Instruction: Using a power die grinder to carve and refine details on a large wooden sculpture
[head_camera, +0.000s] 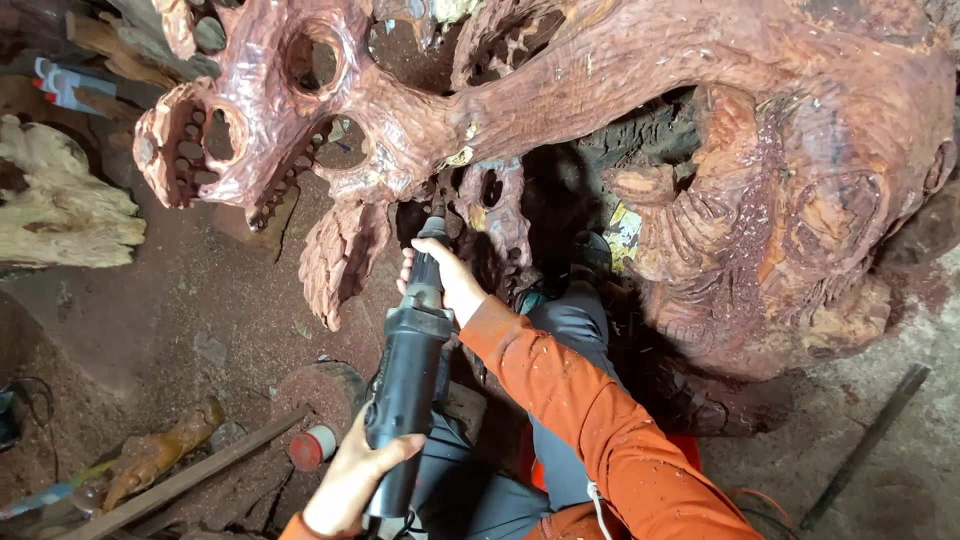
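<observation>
Left hand (350, 485): gripped the grinder's rear.
Right hand (448, 275): wrapped around its neck.
Grinder (405, 375): looked heavy, rigid; best held two-handed.
Carving (560, 90): hard red wood.

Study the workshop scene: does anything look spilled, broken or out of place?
Reddish sawdust coats the ground beneath the carved root sculpture. A small red-and-white container lies tipped on its side in the dust near the left hand. Nothing looks broken.
</observation>
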